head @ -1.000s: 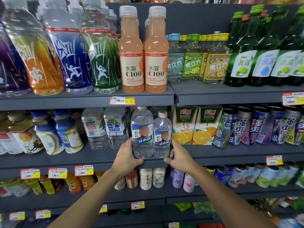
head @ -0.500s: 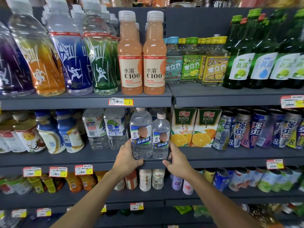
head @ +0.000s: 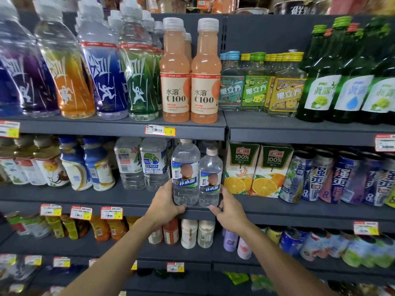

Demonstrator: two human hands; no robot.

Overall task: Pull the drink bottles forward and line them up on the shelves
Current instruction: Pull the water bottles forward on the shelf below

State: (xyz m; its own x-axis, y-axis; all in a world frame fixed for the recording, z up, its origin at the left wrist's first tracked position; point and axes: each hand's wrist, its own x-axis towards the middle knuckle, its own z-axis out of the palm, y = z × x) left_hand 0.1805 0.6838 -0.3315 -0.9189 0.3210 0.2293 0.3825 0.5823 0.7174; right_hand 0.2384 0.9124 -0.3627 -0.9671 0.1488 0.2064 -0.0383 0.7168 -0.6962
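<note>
2 clear water bottles stand touching at the front edge of the middle shelf: the larger bottle on the left, the smaller bottle on the right. both are capped and look full of clear liquid. the left hand has its fingers curled round the base of the larger bottle, thumb across the front. the right hand grips the base of the smaller bottle the same way.

this pair looks pulled forward and nearly squared up. to their left, the square clear bottles sit further back from the edge and probably need pulling next. the juice cartons on the right are closed, contents hidden. on the shelf above, 2 c100 bottles of peach liquid already front their row.
</note>
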